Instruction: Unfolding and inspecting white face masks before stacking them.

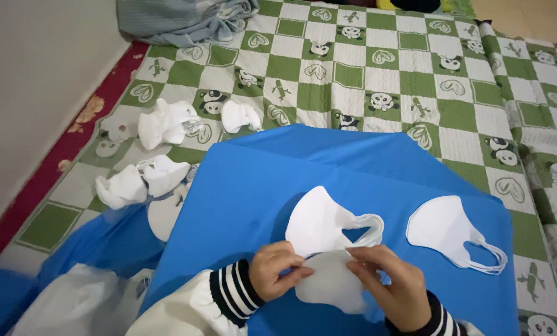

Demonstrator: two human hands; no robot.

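Left hand and right hand: both pinching a white face mask over blue board. Second mask: lying right of the right hand.

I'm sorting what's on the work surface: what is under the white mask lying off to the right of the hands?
The lone white mask lies flat on the blue sheet, ear loops trailing right. The sheet spreads over a green-and-white checked quilt. Whatever lies under the sheet is covered.

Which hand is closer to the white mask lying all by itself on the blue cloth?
Right. The right hand is just left of and below the lone mask; the left hand is farther left, across the mask being held.
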